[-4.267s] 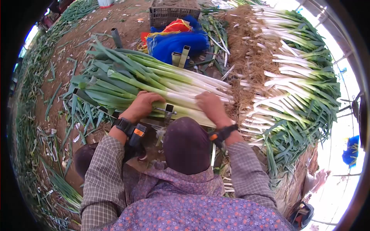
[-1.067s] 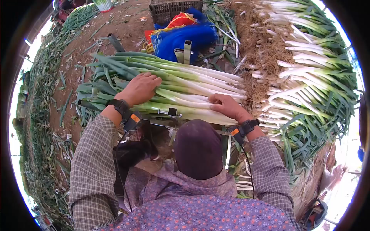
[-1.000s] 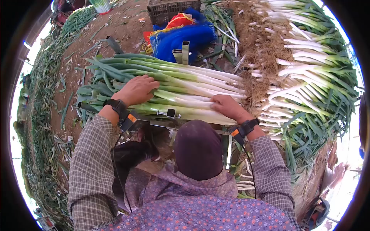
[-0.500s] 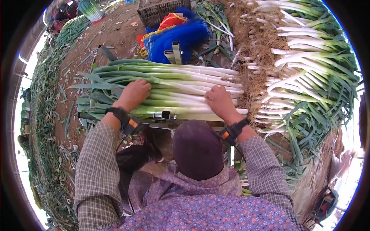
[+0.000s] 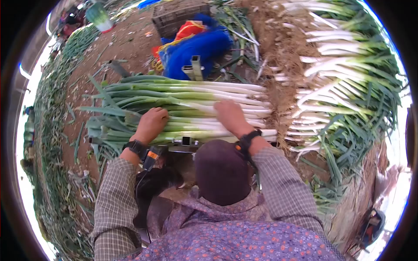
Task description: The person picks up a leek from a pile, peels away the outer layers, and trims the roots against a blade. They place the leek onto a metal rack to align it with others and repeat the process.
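Note:
A wide layer of long green onions [image 5: 196, 100] lies sideways across a metal frame [image 5: 186, 141], green leaves to the left and white ends to the right. My left hand [image 5: 152, 125] rests on the green part near the front, its fingers curled round the stalks. Over the white shanks is my right hand [image 5: 230, 116], slightly blurred, fingers bent down onto the stalks; its fingertips are partly hidden. Both wrists carry dark straps with small devices.
Heaped green onions with roots [image 5: 335, 100] cover the ground at right. Behind the frame's upright post [image 5: 196, 67] lie blue netting [image 5: 191, 50] and a crate [image 5: 180, 19]. Leaf scraps [image 5: 56, 152] spread at left. A dark rounded shape [image 5: 223, 172] stands close in front of my body.
My right hand has moved left along the white shanks. My left hand stays at the green part, slightly lower in view; the whole scene has shifted a little.

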Action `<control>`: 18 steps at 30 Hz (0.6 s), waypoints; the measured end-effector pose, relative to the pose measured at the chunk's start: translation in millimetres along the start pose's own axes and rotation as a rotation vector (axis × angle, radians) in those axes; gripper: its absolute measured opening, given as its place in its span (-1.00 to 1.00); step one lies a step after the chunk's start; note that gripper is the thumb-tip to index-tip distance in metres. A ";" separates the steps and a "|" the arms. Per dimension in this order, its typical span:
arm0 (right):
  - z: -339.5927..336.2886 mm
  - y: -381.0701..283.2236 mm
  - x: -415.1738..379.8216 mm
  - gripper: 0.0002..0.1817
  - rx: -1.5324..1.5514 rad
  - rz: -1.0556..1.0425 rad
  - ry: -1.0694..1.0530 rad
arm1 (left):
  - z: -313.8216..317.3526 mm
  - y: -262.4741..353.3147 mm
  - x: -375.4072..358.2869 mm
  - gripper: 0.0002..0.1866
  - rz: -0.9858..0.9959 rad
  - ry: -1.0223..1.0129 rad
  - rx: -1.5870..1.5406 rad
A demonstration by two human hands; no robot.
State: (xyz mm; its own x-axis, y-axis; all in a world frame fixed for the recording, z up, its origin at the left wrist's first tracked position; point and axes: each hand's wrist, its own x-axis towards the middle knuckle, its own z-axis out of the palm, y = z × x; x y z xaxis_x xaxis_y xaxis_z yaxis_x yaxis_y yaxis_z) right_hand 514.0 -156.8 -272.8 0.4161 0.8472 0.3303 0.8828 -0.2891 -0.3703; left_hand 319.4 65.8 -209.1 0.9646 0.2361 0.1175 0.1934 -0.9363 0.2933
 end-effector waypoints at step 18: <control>-24.6 37.0 -36.7 -0.84 0.011 0.167 -0.220 | -21.2 -4.0 29.5 -0.74 0.114 -0.087 0.274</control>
State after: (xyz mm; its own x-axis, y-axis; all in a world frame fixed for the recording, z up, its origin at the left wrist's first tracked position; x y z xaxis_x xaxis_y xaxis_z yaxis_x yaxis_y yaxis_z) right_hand 536.7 -209.5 -277.3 0.4974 0.8648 0.0681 0.8027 -0.4291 -0.4141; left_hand 343.3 82.0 -186.8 0.9923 0.1134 0.0495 0.1127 -0.9935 0.0152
